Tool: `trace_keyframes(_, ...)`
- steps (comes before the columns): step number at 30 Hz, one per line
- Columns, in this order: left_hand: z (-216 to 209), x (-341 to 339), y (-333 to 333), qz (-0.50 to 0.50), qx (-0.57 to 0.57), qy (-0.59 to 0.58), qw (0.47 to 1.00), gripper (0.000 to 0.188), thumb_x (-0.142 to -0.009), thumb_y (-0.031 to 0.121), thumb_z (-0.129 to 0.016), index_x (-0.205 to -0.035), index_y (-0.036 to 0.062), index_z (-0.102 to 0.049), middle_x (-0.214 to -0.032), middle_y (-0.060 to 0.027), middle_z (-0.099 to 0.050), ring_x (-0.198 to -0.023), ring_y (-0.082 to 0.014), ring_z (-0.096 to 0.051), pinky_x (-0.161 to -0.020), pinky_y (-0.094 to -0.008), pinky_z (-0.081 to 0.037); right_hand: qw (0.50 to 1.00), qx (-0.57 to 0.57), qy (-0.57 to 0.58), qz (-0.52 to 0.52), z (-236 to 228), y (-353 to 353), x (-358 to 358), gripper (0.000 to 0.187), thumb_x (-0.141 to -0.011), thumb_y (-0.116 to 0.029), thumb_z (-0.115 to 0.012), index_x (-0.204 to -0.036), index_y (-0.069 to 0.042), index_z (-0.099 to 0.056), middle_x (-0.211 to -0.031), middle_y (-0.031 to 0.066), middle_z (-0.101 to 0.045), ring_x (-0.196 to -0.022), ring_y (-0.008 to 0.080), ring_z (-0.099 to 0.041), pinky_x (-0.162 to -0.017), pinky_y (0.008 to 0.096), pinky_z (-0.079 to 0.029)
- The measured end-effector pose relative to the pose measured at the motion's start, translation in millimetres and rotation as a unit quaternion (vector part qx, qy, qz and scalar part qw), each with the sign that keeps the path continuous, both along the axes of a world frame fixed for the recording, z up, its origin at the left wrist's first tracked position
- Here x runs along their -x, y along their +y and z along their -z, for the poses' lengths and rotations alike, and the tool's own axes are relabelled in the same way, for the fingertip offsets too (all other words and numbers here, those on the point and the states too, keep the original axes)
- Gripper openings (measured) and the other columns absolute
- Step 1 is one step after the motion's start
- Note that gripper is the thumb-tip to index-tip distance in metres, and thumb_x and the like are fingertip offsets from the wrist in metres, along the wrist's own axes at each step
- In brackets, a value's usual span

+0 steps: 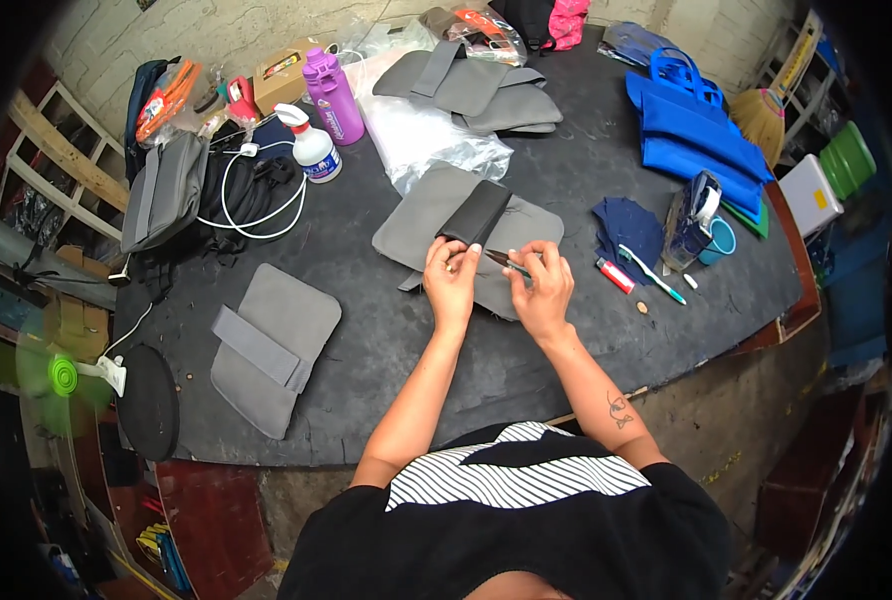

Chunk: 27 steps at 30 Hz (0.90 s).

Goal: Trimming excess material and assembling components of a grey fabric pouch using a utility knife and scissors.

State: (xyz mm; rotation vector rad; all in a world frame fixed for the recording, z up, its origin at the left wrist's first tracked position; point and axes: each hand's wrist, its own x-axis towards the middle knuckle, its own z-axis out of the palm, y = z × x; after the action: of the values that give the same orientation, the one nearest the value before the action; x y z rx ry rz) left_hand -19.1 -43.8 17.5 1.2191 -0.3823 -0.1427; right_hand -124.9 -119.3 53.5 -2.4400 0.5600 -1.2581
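A grey padded fabric panel point(411, 227) lies on the dark table in front of me, with a wide black strap point(474, 212) across it. My left hand point(452, 277) is closed, pinching the near end of the strap between thumb and fingers. In my right hand point(544, 290) is a pair of small thread snips point(507, 263), their dark pointed tips aimed left at the strap end, close to my left thumb. The palm hides most of their handles. To the left lies a similar grey panel point(276, 340) with a grey strap across it.
More grey panels point(481, 90) rest on clear plastic at the back. A spray bottle point(316, 150), purple bottle point(333, 95) and white cable point(228, 205) stand or lie left. Rightward are a toothbrush point(652, 274), red lighter point(616, 276), blue cup point(718, 242) and blue bag point(691, 125).
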Motion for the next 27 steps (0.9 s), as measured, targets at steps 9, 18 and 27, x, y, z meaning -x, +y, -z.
trace_keyframes(9,18,-11,6,0.083,0.024,0.087,0.992,0.007,-0.093,0.006,-0.058,-0.087,0.0025,-0.056,-0.085,0.0013,-0.056,-0.071,-0.0050,-0.053,-0.067,-0.0221,-0.048,1.000,0.016,-0.015,-0.011,-1,2,-7,0.019,-0.067,-0.003,-0.072,-0.085,-0.007,-0.065,-0.091,0.0035,-0.055,-0.070,0.0236,-0.056,-0.063,0.0349,-0.038)
trace_keyframes(18,13,-6,5,0.123,0.023,0.095,0.987,0.010,-0.095,0.006,-0.053,-0.085,0.0035,-0.054,-0.081,0.0011,-0.055,-0.075,-0.0063,-0.056,-0.074,-0.0241,-0.051,1.000,0.012,-0.002,-0.013,-1,3,-9,0.024,-0.064,-0.002,-0.075,-0.086,-0.007,-0.067,-0.090,0.0025,-0.058,-0.070,0.0234,-0.055,-0.064,0.0350,-0.041)
trace_keyframes(27,12,-1,3,0.111,0.023,0.088,0.990,0.011,-0.094,0.005,-0.053,-0.084,0.0026,-0.054,-0.080,0.0003,-0.056,-0.073,-0.0058,-0.056,-0.072,-0.0230,-0.051,0.999,0.047,-0.009,-0.018,-4,5,-9,0.020,-0.067,-0.001,-0.071,-0.085,-0.008,-0.065,-0.087,0.0019,-0.057,-0.069,0.0202,-0.056,-0.062,0.0337,-0.037)
